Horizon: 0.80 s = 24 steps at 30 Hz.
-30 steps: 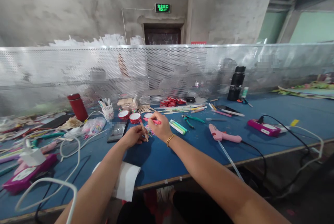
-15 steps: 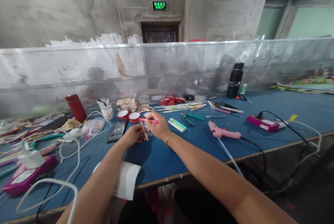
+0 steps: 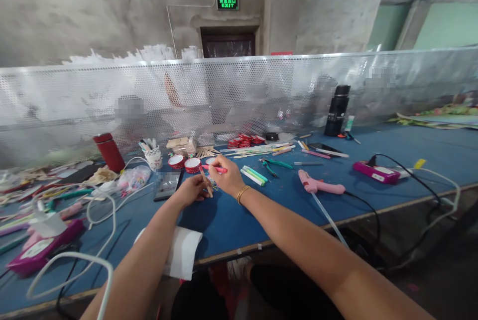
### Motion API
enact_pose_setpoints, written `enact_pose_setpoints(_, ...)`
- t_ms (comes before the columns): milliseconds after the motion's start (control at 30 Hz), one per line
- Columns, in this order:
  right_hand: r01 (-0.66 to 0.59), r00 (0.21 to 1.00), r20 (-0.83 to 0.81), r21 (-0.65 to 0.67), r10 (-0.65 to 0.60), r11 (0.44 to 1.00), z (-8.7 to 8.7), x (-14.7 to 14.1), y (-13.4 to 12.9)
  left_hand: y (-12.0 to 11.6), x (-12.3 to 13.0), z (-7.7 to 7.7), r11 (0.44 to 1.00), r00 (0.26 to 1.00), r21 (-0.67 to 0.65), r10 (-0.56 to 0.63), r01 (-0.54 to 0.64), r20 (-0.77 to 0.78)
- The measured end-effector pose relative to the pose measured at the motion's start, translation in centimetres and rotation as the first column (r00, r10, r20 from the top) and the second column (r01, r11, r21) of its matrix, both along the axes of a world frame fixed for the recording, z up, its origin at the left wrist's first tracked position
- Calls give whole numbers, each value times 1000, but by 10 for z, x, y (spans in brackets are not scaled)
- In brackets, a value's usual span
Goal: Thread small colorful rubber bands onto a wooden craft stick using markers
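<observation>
A flat wooden stick (image 3: 206, 182) stands tilted in the grip of my left hand (image 3: 193, 190), above the blue table. My right hand (image 3: 227, 177), with a gold bracelet at its wrist, is closed on a red-pink marker (image 3: 214, 168); the marker's tip is by the stick's upper end. Round red-rimmed tins (image 3: 192, 164) lie just beyond my hands. Right of my right hand are green and white markers (image 3: 254, 175). A black phone (image 3: 168, 185) lies left of my left hand.
A pink glue gun (image 3: 321, 186) and green pliers (image 3: 276, 164) are at the right. Purple power strips (image 3: 376, 172), cables, a red bottle (image 3: 108, 152) and a black bottle (image 3: 337, 111) stand or lie around. A perforated metal screen (image 3: 231, 96) runs along the back.
The view has shifted slightly. The marker's tip has moved a little, now at the stick's upper end, and both hands keep their hold.
</observation>
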State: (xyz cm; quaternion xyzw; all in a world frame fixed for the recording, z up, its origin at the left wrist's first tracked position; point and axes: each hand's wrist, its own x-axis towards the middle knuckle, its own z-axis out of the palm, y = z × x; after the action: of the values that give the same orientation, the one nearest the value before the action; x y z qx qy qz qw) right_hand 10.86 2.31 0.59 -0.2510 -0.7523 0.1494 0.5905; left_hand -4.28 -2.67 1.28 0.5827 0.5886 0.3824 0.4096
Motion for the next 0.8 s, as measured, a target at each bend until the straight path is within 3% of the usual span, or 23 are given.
enact_pose_setpoints(800,17,1000,23,14,-17,1000,0,1,-1,1,1,-1,1000,1000,-6,9,-9,-10)
